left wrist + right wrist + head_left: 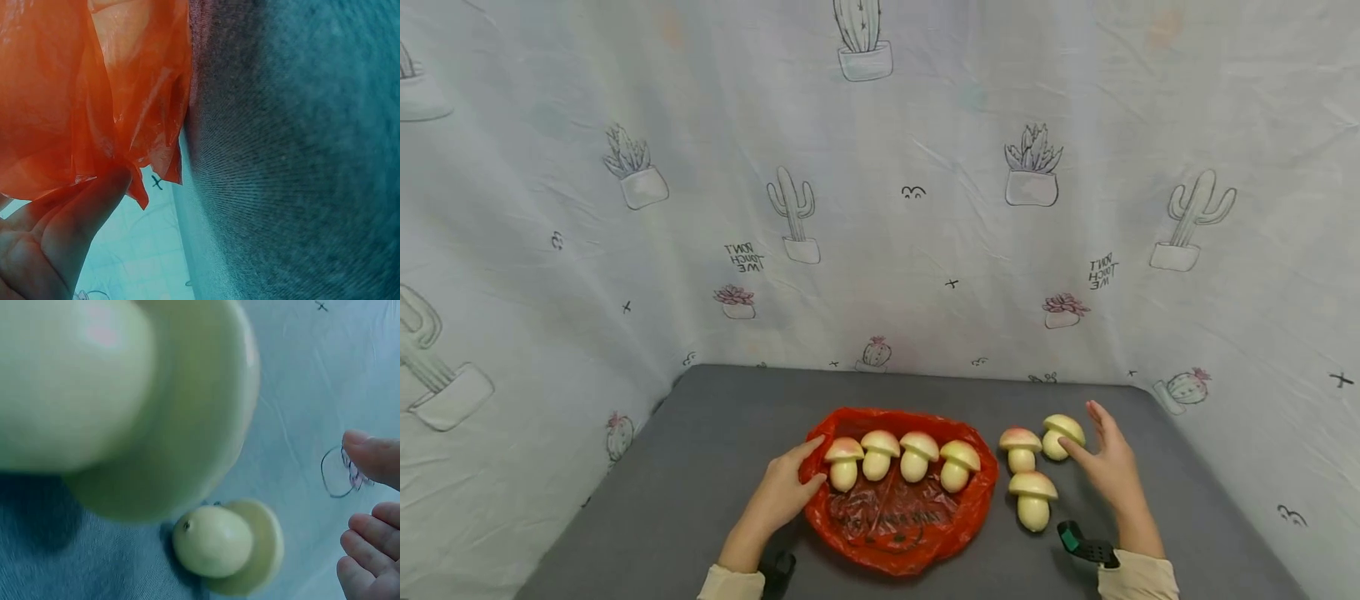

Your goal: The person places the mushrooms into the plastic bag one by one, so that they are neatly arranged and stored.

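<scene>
- Left hand reaches in from the near left, wrist low, fingers and thumb at the left rim of the red bag. Bag plastic hides the fingertips; cannot tell whether they pinch it.
- Right hand is at the right: fingers straight and pointing up and away, thumb well apart from them, nothing held. From the head view, the thumb tip overlaps the far right mushroom; the right wrist view shows a gap between hand and mushrooms.
- Bag lies mouth open on the grey table. Four mushrooms stand in a row in its far half, caps away from the person.
- Three more mushrooms in all lie on the table right of the bag: the far right one, a left one just beside it, a near one.
- Print on the bag floor is creased, hard to read.
- In the left wrist view, orange-lit plastic fills the upper left and runs out of frame; the hand is cut off at lower left.
- In the right wrist view, the biggest mushroom is blurred and cut by the top and left edges; the hand is cut by the right edge.
- Both sleeves leave frame at the near edge.
</scene>
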Available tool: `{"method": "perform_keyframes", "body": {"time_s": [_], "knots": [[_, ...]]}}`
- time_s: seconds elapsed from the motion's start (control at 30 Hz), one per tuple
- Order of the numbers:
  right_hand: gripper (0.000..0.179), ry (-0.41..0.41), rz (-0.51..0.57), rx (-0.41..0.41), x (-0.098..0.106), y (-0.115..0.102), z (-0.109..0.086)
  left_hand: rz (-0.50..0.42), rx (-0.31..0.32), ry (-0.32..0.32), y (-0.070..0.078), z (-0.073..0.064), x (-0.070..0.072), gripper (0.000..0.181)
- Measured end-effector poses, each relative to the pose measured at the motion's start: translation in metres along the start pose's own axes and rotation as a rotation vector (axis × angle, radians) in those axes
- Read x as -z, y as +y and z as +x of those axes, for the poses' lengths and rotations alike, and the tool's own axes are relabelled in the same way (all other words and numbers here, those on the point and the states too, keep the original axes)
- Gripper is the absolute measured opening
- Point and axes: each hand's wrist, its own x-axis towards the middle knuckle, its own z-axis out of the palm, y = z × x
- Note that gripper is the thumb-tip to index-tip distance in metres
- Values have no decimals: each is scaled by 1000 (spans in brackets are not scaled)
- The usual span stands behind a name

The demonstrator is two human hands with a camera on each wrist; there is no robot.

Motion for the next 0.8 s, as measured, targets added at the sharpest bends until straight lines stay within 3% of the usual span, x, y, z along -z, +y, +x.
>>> {"method": "perform_keyframes", "body": {"time_s": [0.2, 0.43, 0.8], "knots": [[91, -50, -18, -62, 4, 20, -1, -8, -21, 1, 0, -1, 0, 54], [101, -185, -98, -150, -2, 43, 5, -13, -5, -5, -1, -3, 0, 53], [102, -184, -71, -100, -12, 54, 11, -18, 16, -11, -1, 0, 0, 53]]}}
